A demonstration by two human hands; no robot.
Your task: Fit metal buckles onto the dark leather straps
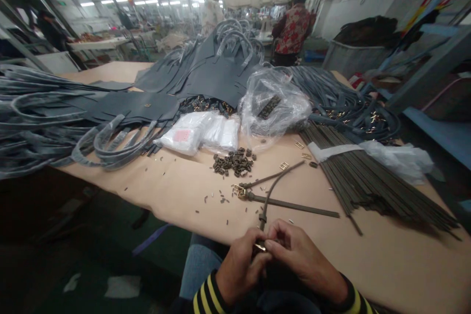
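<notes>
Near the table's front edge, my left hand (245, 265) is closed round the buckle end of a dark olive strap (273, 187). A gold buckle (260, 247) shows between its thumb and fingers. My right hand (294, 250) pinches the same end from the other side; its fingertips partly hide the piece. The strap's free end curves up and away over the table, with a small keeper loop (262, 217) around it just beyond my hands. Just past them lie two more buckled straps (294, 205), and a pile of small olive loops (233, 162) sits farther back.
Loose gold buckles (284, 166) lie right of the loops. A bundle of olive straps (368, 176) covers the right side. White plastic packets (191, 132), a clear plastic bag (272, 103) and stacked grey panels (213, 68) fill the back. A person in a red patterned top (294, 29) is beyond.
</notes>
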